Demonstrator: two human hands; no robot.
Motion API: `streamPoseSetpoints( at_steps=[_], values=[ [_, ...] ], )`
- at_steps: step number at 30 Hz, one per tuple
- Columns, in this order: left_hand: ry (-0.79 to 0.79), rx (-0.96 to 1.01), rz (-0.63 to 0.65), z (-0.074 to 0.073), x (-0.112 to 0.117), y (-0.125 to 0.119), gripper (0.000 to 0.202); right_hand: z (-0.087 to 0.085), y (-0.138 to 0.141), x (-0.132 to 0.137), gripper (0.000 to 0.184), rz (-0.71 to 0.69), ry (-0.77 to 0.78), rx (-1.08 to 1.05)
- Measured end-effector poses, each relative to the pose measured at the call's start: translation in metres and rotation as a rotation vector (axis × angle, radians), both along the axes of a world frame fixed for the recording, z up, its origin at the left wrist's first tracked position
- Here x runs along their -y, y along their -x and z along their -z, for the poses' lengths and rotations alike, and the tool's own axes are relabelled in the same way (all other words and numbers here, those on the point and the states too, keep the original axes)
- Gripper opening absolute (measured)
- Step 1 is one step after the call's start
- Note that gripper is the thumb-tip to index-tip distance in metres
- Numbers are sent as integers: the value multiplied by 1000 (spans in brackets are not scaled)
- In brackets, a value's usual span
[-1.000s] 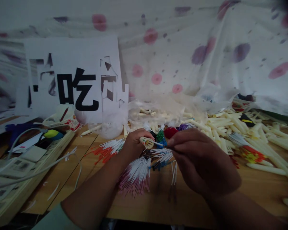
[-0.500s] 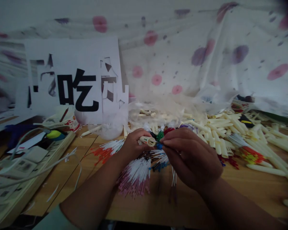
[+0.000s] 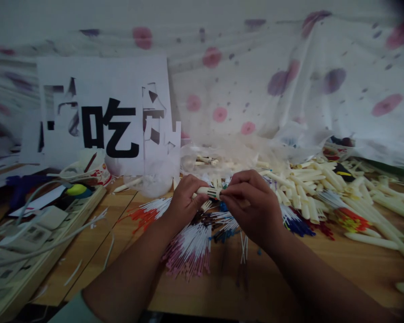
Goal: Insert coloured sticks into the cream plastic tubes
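Observation:
My left hand (image 3: 185, 202) is closed around a cream multicolour pen barrel (image 3: 208, 192), which lies roughly level with its slotted end toward the right. Dark and green strips show in the slots. At that end the fingertips of my right hand (image 3: 252, 202) are pinched together and touch the barrel; what they hold, if anything, is hidden. Below the hands a fan of white pen refills with pink ends (image 3: 190, 253) lies on the table. Refills with orange ends (image 3: 143, 215) spread to the left, blue-ended ones (image 3: 298, 222) to the right.
A heap of cream pen barrels (image 3: 309, 179) covers the table's right side. Plastic bags (image 3: 222, 154) lie behind the hands. At left are a power strip (image 3: 37, 251) with white cables and a bowl (image 3: 103, 172). A white board with cut-out characters (image 3: 117, 72) stands behind.
My right hand has moved left and up to the barrel's end. The barrel has turned from pointing toward me to lying sideways, showing its slots. Blue-ended refills at right are now uncovered.

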State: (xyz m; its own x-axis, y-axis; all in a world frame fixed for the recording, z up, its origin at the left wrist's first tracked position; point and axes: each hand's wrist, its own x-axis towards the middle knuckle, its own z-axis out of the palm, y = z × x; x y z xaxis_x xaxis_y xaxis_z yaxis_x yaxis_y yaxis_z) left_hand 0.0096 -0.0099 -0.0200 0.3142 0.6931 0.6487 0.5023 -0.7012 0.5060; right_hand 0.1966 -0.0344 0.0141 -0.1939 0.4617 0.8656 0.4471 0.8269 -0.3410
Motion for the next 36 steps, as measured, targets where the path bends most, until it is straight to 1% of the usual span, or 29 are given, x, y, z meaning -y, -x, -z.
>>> streamPoseSetpoints(
  at_steps=[5,8,10,12,15,17,19,20,21,22,24,25,26,27,28,30,33,36],
  values=[
    [-25,-48,-97,-1,1,1,49,3,5,-1,9,21,132,-75],
    [-29,-55,-135,-1,1,1,49,8,11,1,9,50,160,-134],
    [-36,-46,-144,0,1,1,49,11,14,2,9,43,182,-184],
    [-45,-34,-155,0,1,1,48,14,16,2,11,-21,251,-244],
    [-45,-11,-162,-1,0,2,48,17,14,-1,15,-214,382,-305],
    [-11,44,-150,-1,-2,3,49,18,11,-5,18,-311,431,-329],
    [98,180,-138,-2,-6,6,47,20,8,-10,20,-303,435,-331],
    [171,272,-139,-2,-8,7,46,22,8,-11,18,-289,427,-280],
    [239,365,-145,-2,-10,8,45,26,10,-12,16,-299,420,-169],
    [295,449,-158,-2,-11,9,42,30,13,-13,14,-328,414,-4],
    [354,563,-192,-2,-14,11,35,40,23,-11,12,-380,393,405],
    [363,595,-206,-2,-15,11,31,46,29,-10,12,-375,372,583],
    [370,614,-215,-2,-15,10,28,52,35,-8,12,-338,345,716],
    [374,622,-218,-2,-16,10,25,57,41,-7,13,-276,310,804],
    [374,620,-219,-2,-15,9,24,62,47,-6,12,-218,276,862],
    [373,607,-218,-1,-15,7,22,68,56,-5,12,-152,225,937],
    [371,598,-218,-1,-14,6,22,70,61,-6,9,-106,184,1001],
    [366,597,-208,0,-15,6,22,70,63,-7,10,-99,170,1029]
  ],
)
